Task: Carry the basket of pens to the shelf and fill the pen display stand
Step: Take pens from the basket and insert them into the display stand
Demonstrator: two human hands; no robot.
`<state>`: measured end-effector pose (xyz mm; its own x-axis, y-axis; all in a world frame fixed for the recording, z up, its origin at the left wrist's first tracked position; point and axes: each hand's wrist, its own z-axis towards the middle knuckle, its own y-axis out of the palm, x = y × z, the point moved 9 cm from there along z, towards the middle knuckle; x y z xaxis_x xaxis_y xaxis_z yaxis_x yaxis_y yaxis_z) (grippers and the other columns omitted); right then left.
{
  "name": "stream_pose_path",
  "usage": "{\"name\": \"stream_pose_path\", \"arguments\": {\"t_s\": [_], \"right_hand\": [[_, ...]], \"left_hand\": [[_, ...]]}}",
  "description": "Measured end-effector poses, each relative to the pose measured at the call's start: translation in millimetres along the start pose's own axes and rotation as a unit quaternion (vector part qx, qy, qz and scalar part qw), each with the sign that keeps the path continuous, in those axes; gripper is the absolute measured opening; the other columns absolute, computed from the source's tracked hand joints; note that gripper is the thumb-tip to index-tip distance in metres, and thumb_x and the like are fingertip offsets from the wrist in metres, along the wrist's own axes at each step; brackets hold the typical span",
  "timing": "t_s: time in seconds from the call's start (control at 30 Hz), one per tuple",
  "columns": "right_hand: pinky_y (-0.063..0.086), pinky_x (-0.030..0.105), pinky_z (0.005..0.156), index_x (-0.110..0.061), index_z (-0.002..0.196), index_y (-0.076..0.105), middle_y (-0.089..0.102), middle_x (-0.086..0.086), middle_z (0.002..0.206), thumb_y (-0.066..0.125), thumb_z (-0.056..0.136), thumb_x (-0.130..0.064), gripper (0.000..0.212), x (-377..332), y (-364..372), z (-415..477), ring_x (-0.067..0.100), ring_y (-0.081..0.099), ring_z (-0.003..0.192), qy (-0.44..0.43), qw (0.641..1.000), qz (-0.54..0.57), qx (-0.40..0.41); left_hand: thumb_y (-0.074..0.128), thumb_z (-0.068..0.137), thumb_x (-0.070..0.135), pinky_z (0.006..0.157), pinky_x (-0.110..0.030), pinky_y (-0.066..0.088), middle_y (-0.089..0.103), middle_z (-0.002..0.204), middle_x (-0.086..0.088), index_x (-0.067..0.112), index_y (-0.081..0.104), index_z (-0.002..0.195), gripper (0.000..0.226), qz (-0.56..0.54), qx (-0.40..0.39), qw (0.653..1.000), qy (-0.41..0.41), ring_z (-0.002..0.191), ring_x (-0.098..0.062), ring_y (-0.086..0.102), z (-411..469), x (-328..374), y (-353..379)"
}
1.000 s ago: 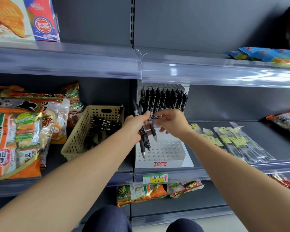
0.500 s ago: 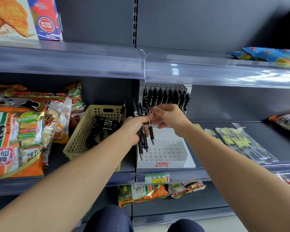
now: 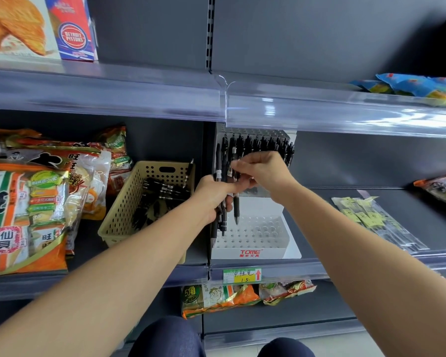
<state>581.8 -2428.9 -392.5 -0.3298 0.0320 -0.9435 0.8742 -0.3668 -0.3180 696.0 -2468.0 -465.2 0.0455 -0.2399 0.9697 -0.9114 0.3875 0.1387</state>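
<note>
1. Our left hand [image 3: 214, 194] is closed around a bundle of black pens [image 3: 223, 202], held roughly upright; their tips hang below the fist, over the front left corner of the pen display stand [image 3: 252, 235], and their caps rise above the thumb.
2. Our right hand [image 3: 262, 171] reaches in from the right, its fingertips [image 3: 236, 164] pinched together on the upper end of a single pen [image 3: 236, 202]. This pen hangs upright just beside the bundle, its tip just above the stand's front holes; we cannot tell whether it touches them.
3. The white stand sits on the middle shelf [image 3: 371, 258], just right of the shelf divider. Its stepped back rows already carry a line of black pens [image 3: 260, 145]; the front rows of holes show open.
4. The beige perforated basket [image 3: 124, 215] stands on the same shelf level, just left of the stand, with more black pens lying loose inside and one propped against its far right corner.
5. Snack packets [image 3: 26, 207] fill the shelf left of the basket; flat packaged items [image 3: 371, 217] lie to the stand's right.
</note>
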Motion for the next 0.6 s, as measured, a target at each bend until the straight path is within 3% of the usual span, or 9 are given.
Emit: {"name": "stream_pose_path", "arguments": {"t_s": [0.07, 0.13, 0.23, 0.3, 0.43, 0.6], "right_hand": [[0.059, 0.027, 0.063, -0.006, 0.095, 0.068, 0.070, 0.003, 0.077, 0.074, 0.082, -0.022, 0.021, -7, -14, 2, 0.015, 0.066, 0.063, -0.012, 0.999, 0.014, 0.049], [0.060, 0.028, 0.065, -0.008, 0.096, 0.068, 0.070, 0.001, 0.078, 0.073, 0.084, -0.022, 0.020, -13, -32, 4, 0.016, 0.067, 0.067, -0.032, 0.993, 0.026, 0.112], [0.059, 0.043, 0.077, -0.024, 0.076, 0.069, 0.072, 0.001, 0.077, 0.077, 0.079, -0.024, 0.009, -16, -55, 5, 0.024, 0.070, 0.075, -0.060, 0.976, 0.014, 0.210], [0.057, 0.043, 0.079, -0.026, 0.072, 0.070, 0.073, 0.002, 0.076, 0.077, 0.078, -0.024, 0.009, -18, -66, 2, 0.025, 0.070, 0.077, -0.072, 0.963, -0.007, 0.259], [0.054, 0.035, 0.076, -0.013, 0.084, 0.074, 0.071, 0.007, 0.073, 0.073, 0.080, -0.023, 0.011, -26, -73, -4, 0.026, 0.067, 0.076, -0.109, 0.945, -0.098, 0.293], [0.050, 0.029, 0.072, -0.010, 0.084, 0.073, 0.072, 0.007, 0.075, 0.072, 0.081, -0.022, 0.012, -24, -74, -5, 0.024, 0.066, 0.077, -0.116, 0.936, -0.133, 0.306]], "left_hand": [[0.081, 0.075, 0.028, 0.051, -0.029, 0.043, 0.062, 0.083, -0.008, 0.006, 0.057, 0.103, 0.043, -0.028, -0.003, 1.000, -0.004, 0.046, -0.013, 0.042, -2, 0, 1], [0.070, 0.085, 0.033, 0.042, -0.025, 0.040, 0.056, 0.078, -0.006, 0.003, 0.056, 0.108, 0.041, -0.063, -0.005, 0.998, -0.011, 0.045, -0.013, 0.041, -3, -1, 1], [0.058, 0.093, 0.038, 0.041, -0.024, 0.039, 0.053, 0.074, -0.006, 0.006, 0.057, 0.109, 0.036, -0.077, -0.016, 0.997, -0.021, 0.045, -0.013, 0.042, -3, 0, 3], [0.053, 0.096, 0.036, 0.041, -0.024, 0.039, 0.052, 0.072, -0.006, 0.009, 0.057, 0.103, 0.028, -0.083, -0.026, 0.996, -0.027, 0.047, -0.014, 0.043, -4, 1, 5], [0.052, 0.098, 0.027, 0.045, -0.026, 0.041, 0.054, 0.072, -0.007, 0.006, 0.060, 0.108, 0.024, -0.077, -0.034, 0.996, -0.020, 0.050, -0.016, 0.045, -6, 4, 7], [0.061, 0.093, 0.024, 0.047, -0.026, 0.045, 0.060, 0.071, -0.007, 0.004, 0.061, 0.107, 0.024, -0.061, -0.021, 0.998, -0.012, 0.051, -0.016, 0.049, -5, 4, 4]]}}
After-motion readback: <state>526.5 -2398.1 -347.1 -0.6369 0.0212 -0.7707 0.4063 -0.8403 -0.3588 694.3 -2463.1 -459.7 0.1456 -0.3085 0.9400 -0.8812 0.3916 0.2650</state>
